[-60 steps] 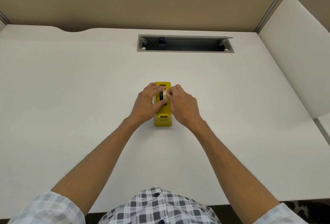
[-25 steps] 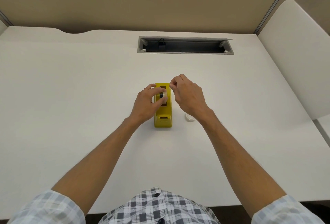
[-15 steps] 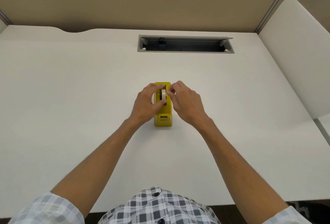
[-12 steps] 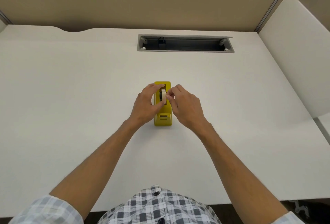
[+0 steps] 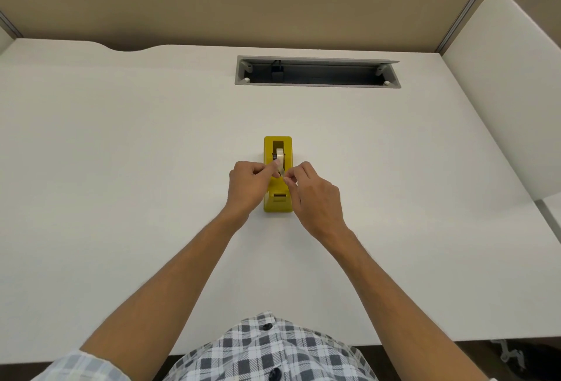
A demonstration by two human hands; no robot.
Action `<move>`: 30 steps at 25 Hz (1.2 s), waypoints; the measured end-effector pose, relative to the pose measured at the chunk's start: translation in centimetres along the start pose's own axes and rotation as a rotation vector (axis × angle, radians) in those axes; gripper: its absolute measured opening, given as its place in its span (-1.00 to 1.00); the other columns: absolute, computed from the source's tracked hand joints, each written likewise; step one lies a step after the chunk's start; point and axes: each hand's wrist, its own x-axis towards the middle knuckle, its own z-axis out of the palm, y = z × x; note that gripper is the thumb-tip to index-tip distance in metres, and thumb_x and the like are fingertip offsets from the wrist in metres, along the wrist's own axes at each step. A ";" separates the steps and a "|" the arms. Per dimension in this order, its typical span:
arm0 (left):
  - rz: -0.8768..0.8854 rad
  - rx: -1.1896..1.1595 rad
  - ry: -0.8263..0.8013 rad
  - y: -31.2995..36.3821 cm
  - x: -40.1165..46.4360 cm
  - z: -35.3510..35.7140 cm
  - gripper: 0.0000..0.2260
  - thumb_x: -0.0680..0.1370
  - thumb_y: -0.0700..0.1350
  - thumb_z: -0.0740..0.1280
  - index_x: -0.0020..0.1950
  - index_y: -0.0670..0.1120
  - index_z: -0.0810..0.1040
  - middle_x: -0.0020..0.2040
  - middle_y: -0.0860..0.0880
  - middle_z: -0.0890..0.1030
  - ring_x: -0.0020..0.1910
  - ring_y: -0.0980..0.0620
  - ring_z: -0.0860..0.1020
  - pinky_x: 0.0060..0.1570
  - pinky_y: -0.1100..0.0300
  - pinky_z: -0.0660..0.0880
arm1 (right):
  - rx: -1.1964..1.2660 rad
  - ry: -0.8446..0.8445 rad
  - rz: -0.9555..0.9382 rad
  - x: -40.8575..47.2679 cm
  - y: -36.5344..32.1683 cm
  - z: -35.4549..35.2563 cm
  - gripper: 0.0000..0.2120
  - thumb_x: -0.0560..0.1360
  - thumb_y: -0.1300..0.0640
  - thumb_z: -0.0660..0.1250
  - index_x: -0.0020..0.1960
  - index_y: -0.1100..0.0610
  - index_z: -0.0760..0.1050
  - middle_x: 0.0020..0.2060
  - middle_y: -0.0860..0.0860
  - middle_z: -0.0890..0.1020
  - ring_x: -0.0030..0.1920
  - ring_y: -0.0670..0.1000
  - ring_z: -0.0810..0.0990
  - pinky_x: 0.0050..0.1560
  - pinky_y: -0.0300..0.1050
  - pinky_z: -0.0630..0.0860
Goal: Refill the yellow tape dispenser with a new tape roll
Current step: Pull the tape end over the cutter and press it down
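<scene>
The yellow tape dispenser (image 5: pixel 287 145) stands in the middle of the white desk (image 5: pixel 121 153), its cutter end toward me. A pale tape roll (image 5: pixel 280 154) on a dark hub sits upright in its slot. My left hand (image 5: pixel 247 186) reaches in from the left, thumb and forefinger closed on the near side of the roll. My right hand (image 5: pixel 315 195) comes from the right and pinches the loose end of the tape just above the dispenser's body, between roll and cutter. The hands hide the dispenser's middle.
A grey cable slot (image 5: pixel 317 72) is cut into the desk at the back. A beige partition rises behind it and a white side panel (image 5: pixel 510 92) stands at the right. The desk's front edge runs just before my checked shirt.
Both hands have slid toward me along the dispenser, uncovering the roll in its slot. My right fingers now pinch the tape end lower, nearer the cutter.
</scene>
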 end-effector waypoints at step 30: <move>0.105 -0.062 -0.021 -1.5 -2.5 -0.5 -0.87 0.49 -0.22 0.37 -0.04 -0.05 0.67 -0.17 0.00 0.66 -0.26 0.06 0.56 -0.21 0.28 0.49 | 0.012 0.051 -0.033 0.2 -0.3 0.2 -0.83 0.63 0.12 0.20 0.04 0.18 0.54 -0.07 0.07 0.59 -0.38 0.04 0.50 -0.43 -0.18 0.26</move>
